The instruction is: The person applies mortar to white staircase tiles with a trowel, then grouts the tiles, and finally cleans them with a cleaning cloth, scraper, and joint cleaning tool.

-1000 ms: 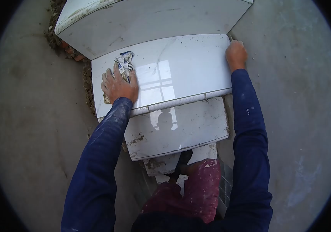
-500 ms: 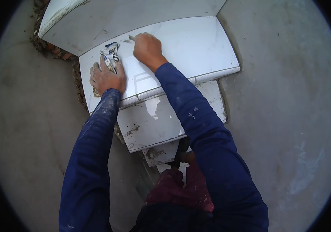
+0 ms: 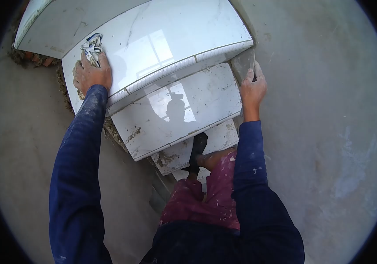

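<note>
My left hand (image 3: 92, 74) presses on the left end of the white tiled step (image 3: 188, 28), fingers curved over the surface. Between its thumb and forefinger bunches a crumpled white-and-blue rag (image 3: 93, 47), which sticks out past the fingertips. At the right end of the steps, my right hand (image 3: 253, 88) grips a thin-bladed scraper (image 3: 254, 60), its blade upright beside the step's corner and the grey wall. Most of the scraper's handle is hidden in my fingers.
Below is a second tiled step (image 3: 175, 105) with dirt spots and reflections. My foot in a dark sock (image 3: 198, 147) is on a lower step (image 3: 221, 134). A grey wall (image 3: 320, 110) borders the right side. Rubble (image 3: 34, 58) shows along the left edge.
My right hand has moved right with the scraper, from the step's upper surface to its right end by the wall. The view has shifted; my left hand stays at the rag.
</note>
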Demonstrator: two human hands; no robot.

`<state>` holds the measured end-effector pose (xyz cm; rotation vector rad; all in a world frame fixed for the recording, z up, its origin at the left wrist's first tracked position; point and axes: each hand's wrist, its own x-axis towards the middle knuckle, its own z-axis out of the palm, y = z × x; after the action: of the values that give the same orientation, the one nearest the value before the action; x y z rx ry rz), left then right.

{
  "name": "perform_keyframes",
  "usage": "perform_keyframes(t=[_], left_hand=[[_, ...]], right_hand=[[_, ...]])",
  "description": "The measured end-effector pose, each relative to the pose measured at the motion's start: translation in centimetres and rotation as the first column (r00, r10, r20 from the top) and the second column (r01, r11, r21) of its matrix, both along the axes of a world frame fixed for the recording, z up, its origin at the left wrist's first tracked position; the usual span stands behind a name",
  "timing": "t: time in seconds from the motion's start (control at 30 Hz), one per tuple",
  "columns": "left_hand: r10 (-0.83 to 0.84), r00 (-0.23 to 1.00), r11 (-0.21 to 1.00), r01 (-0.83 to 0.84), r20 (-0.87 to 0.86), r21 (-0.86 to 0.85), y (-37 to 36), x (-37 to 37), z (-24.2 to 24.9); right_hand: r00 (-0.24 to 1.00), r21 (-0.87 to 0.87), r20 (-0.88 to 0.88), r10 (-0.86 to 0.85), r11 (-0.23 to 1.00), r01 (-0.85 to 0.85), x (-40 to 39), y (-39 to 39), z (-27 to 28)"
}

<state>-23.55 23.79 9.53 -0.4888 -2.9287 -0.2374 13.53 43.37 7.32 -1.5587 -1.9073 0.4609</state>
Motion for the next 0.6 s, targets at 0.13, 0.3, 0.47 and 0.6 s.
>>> perform_keyframes(t=[0.13, 0.3, 0.47, 0.6], left_hand=[[-0.001, 1.0, 1.0, 0.001, -0.016, 0.0, -0.2, -0.2, -0.3], [0.007, 1.0, 1.0, -0.007, -0.005, 0.013, -0.1, -0.1, -0.2], [0.012, 1.0, 1.0, -0.012, -0.006, -0.005, -0.2, -0.4, -0.5], [0.001, 1.0, 1.0, -0.001, -0.02, 0.008, -0.2, -0.5, -0.7]], right_hand=[[0.976, 0.071, 0.18, 0.12, 0.988, -0.134, -0.4, 2.3, 2.4], [0.965, 0.001, 0.257, 0.058, 0.998, -0.061, -1.4, 3.7, 2.3], [0.997, 0.02, 0.03, 0.068, 0.997, -0.068, 0.6, 2.0, 0.1], [0.998, 0.052, 0.018, 0.053, 0.997, -0.053, -1.1, 2.4, -0.9]])
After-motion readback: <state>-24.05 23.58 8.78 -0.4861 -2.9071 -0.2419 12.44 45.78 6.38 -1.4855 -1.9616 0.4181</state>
